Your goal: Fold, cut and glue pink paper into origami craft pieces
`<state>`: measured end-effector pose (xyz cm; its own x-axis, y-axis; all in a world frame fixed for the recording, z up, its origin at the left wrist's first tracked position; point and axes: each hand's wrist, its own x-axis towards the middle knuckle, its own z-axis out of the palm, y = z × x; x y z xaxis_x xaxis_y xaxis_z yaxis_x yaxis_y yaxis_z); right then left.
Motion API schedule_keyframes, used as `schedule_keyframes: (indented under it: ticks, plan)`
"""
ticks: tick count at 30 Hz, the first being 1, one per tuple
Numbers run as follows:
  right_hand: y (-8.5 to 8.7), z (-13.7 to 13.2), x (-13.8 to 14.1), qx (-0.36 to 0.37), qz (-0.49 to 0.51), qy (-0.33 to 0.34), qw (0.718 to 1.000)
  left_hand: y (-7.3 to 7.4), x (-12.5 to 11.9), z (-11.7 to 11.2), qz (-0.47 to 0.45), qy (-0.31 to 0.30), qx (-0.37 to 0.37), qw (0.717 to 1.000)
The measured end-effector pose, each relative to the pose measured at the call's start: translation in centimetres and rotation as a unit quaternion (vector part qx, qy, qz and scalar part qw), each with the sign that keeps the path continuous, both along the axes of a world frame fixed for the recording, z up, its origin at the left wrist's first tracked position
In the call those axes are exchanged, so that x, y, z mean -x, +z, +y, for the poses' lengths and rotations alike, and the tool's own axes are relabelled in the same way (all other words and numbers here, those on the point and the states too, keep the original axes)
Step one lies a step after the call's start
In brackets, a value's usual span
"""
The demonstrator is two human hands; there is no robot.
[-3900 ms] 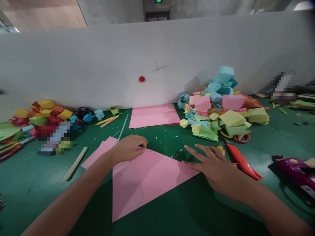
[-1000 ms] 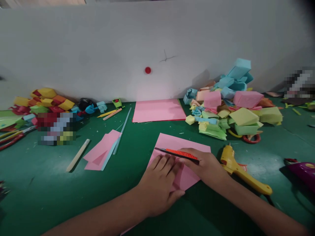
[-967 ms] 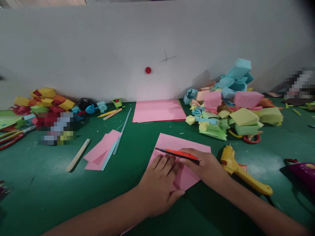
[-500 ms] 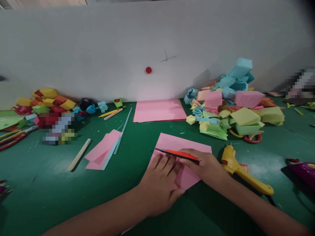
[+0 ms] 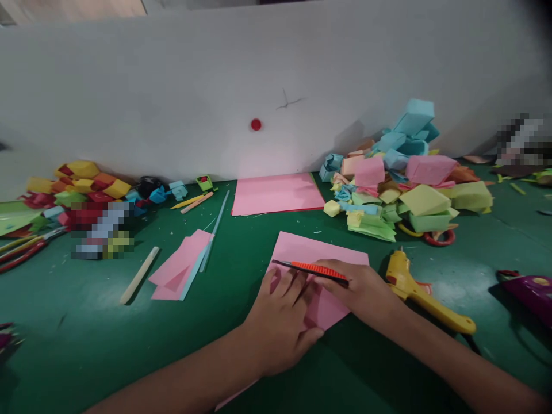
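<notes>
A folded pink paper sheet (image 5: 317, 253) lies on the green mat in front of me. My left hand (image 5: 278, 319) presses flat on its near part, fingers stretched out and spread. My right hand (image 5: 360, 287) is closed round an orange utility knife (image 5: 317, 269), held low across the paper with its dark blade end pointing left, just beyond my left fingertips.
A yellow glue gun (image 5: 420, 293) lies right of my right hand. Pink paper offcuts (image 5: 179, 265) and a wooden stick (image 5: 138, 275) lie to the left. A pink paper stack (image 5: 276, 194) rests by the white wall. Folded paper piles (image 5: 399, 178) sit at back right and left; a purple tool (image 5: 528, 290) is far right.
Since 3.9 s ago my right hand has picked up the orange knife and the paper has been turned and refolded. Over the last second the hands have barely moved.
</notes>
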<state>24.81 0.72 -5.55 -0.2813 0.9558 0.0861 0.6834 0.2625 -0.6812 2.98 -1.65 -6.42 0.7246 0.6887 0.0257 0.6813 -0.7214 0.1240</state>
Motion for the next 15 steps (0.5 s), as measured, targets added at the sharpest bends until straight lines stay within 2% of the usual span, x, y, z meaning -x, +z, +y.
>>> schedule_keyframes:
  ticks: [8, 15]
  plan:
    - [0.17, 0.03, -0.16, 0.006, 0.009, 0.002, 1.000, 0.13, -0.04, -0.16, 0.001, 0.007, -0.009, 1.000]
    - [-0.22, 0.45, -0.53, -0.003, 0.047, -0.001, 0.999, 0.23, 0.00, -0.20, -0.050, 0.014, 0.007, 0.999]
